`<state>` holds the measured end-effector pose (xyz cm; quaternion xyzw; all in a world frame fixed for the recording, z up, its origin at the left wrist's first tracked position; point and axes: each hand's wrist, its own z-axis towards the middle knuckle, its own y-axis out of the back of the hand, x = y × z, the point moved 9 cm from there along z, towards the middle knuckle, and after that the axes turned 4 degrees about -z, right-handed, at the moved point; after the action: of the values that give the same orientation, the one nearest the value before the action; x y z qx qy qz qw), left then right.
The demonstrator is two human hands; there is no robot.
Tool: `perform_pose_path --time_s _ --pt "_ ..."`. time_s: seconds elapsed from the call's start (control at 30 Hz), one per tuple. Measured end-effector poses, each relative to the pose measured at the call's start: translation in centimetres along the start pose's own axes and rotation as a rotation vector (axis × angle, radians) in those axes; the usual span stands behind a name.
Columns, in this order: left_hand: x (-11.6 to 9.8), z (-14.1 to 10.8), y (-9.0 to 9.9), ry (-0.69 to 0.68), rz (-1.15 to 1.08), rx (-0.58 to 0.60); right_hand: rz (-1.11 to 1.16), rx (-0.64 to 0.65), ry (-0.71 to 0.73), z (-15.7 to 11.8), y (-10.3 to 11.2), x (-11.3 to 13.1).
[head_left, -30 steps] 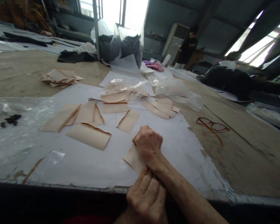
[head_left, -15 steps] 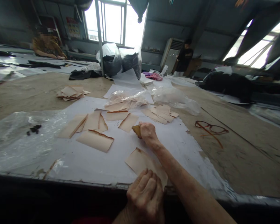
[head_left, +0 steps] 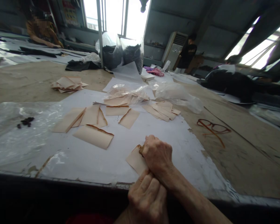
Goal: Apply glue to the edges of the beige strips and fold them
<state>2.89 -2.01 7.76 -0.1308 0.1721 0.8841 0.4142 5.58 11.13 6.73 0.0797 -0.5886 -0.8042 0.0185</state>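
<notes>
A beige flat piece with a brown-stained top edge lies on white paper at the table's front edge. My left hand has its fingers curled over the near end of that piece. My right hand is closed around a small yellow-brown pad, mostly hidden by the fingers, and presses it at the stained edge. To the left, another beige piece shows a brown strip along its top. Several similar brown-edged pieces lie beyond it.
Beige stacks stand at back left and right. Clear plastic sheets lie behind and at left, where dark bits rest. Eyeglasses lie at right. One person sits far left; another stands at the back.
My right hand has come back toward me with the yellow-brown pad, from the white paper to the beige piece's stained edge. My left hand stays on the piece. The view has shifted slightly.
</notes>
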Motion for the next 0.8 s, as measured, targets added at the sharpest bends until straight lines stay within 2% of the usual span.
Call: perform_pose_path --time_s 0.3,0.53,0.8 --pt "0.1 -0.8 -0.2 -0.058 0.079 -0.124 -0.036 -0.047 -0.044 1.9 -0.3 1.2" --pt "0.2 -1.0 -0.1 -0.063 0.122 -0.163 -0.063 -0.083 -0.050 2.7 -0.4 1.9" --pt "0.1 -0.9 -0.4 -0.070 0.128 -0.135 -0.013 -0.105 -0.078 3.7 -0.8 2.3"
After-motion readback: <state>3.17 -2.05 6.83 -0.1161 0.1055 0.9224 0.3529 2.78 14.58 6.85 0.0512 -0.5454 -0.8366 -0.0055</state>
